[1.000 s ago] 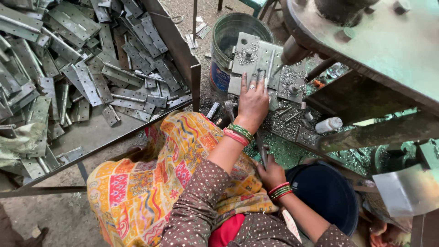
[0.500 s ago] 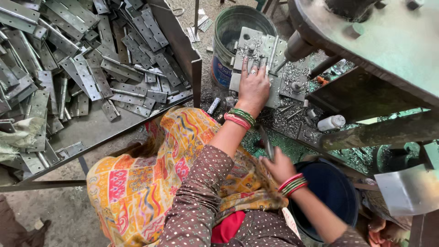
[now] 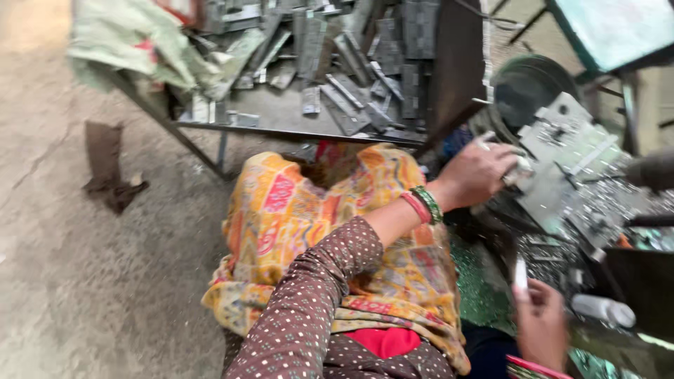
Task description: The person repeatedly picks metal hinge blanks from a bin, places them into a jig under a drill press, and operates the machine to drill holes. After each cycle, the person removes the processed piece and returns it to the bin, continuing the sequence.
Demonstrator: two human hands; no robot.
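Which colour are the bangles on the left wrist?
Green and red bangles, clearest in the head view.

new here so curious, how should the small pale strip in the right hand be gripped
By its lower end, from below, as the right hand does: the pale strip looks narrow and stands upright, its top end free. The picture is blurred, so finer detail cannot be told.

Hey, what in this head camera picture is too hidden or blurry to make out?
- Left hand: its fingers curl over something pale on the metal plate; motion blur hides what it is.
- Right hand: blurred; a thin pale piece shows at the fingers, kind unclear.
- Metal strips on the tray: smeared, shapes indistinct.
- Green machine table: cut off by the top edge.
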